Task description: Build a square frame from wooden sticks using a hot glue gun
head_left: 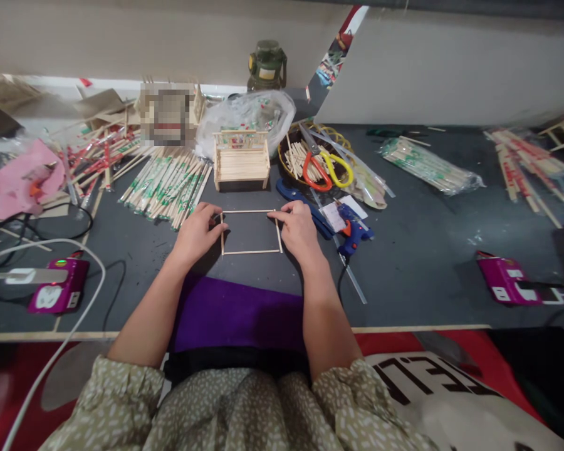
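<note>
A rectangular frame of thin wooden sticks (pixel 251 252) lies flat on the dark grey table. My left hand (pixel 198 235) is at its left side, thumb and fingers closed on the left stick near the upper left corner. At the upper right corner my right hand (pixel 298 230) has its fingertips on the frame, the index finger pointing inward along the top stick. Behind the frame stands a small wooden bench (pixel 241 164) made of sticks. A purple cloth (pixel 239 313) lies at the table's front edge between my forearms.
Wrapped chopsticks (pixel 167 188) lie to the left. At the right are a basket (pixel 284 160) of short sticks, scissors (pixel 317 166), a blue glue gun (pixel 356 237) and a clear glue stick (pixel 352 279). Purple power boxes sit far left (pixel 60 285) and far right (pixel 510 280).
</note>
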Motion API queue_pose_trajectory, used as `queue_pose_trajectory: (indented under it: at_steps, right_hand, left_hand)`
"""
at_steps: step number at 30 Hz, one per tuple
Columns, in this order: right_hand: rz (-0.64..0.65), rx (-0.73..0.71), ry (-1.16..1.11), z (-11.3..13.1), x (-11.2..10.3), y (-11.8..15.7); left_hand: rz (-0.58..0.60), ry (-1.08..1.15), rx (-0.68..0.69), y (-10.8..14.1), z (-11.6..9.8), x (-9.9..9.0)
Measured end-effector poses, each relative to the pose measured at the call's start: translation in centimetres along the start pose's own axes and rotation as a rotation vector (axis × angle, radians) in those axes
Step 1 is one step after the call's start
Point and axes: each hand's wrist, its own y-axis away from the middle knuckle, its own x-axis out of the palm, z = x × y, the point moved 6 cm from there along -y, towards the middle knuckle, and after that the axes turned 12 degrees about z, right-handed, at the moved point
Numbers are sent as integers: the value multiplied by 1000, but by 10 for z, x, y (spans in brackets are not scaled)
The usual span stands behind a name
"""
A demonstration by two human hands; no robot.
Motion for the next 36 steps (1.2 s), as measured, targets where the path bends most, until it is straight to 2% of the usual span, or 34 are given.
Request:
queue_pose_trajectory:
  at_steps: [12, 16, 20, 25, 36]
  right_hand:
    - [-58, -27, -12, -3, 6, -3]
    - [-92, -47, -45, -4, 1, -2]
    - [-151, 59, -70, -13, -10, 2]
    - [-27, 162, -66, -16, -7, 4]
    - [57, 205, -67, -9, -6, 5]
  left_hand:
    - [-20, 14, 53, -2, 8, 4]
    - [-16, 12, 52, -2, 8, 4]
    - [-8, -5, 45, -1, 7, 3]
    - [-7, -19, 52, -1, 5, 3]
    - [-15, -15, 69, -1, 4, 4]
